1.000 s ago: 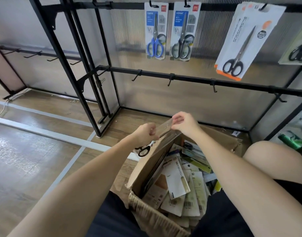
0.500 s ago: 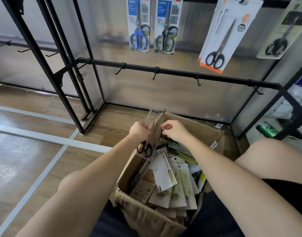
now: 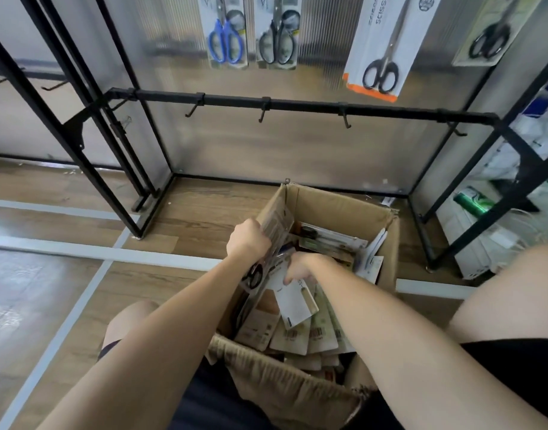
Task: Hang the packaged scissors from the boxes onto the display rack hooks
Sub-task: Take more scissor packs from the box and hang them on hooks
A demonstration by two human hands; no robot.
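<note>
Both hands have dropped toward the cardboard box (image 3: 344, 209) since half a second ago, and the right hand (image 3: 300, 268), which was up at the top edge of the held pack, now reaches down among the packs lying inside. Its fingers curl onto a white-backed pack (image 3: 293, 301) near the top of the pile; whether they actually grip it cannot be told. The left hand (image 3: 249, 240) grips a brown-backed scissors pack (image 3: 274, 226), held tilted along the box's left wall, with black scissor handles (image 3: 254, 274) showing below the wrist. More scissor packs fill the box, overlapping, barcodes up.

Beyond the box, the black display rack's lower bar (image 3: 297, 103) carries four bare hooks. Higher up hang a blue-handled scissors pack (image 3: 224, 38), a black-handled pack (image 3: 277, 38) just right of it, a white and orange pack (image 3: 381, 57) farther right, and a pale green pack (image 3: 490, 35) at the far right.
</note>
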